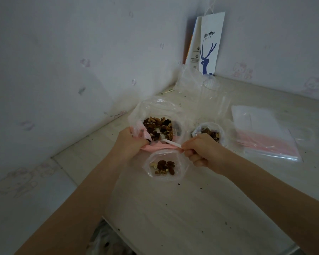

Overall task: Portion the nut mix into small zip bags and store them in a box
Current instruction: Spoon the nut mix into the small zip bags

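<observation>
A small clear zip bag (165, 168) with a pink zip strip holds a few nuts and raisins at its bottom, above the table. My left hand (131, 142) grips the left end of its pink top. My right hand (201, 153) pinches the right end and holds a white spoon handle (170, 142) that points toward the nut mix (158, 127). The mix lies in a large clear plastic bag just behind my hands. A second small bag (210, 133) with nuts stands to the right of it.
A stack of unused zip bags (261, 133) with pink strips lies at the right. A clear plastic cup (212, 96) and crumpled clear plastic stand behind. A white coffee paper bag (208, 45) leans in the wall corner. Crumbs dot the light table (191, 208).
</observation>
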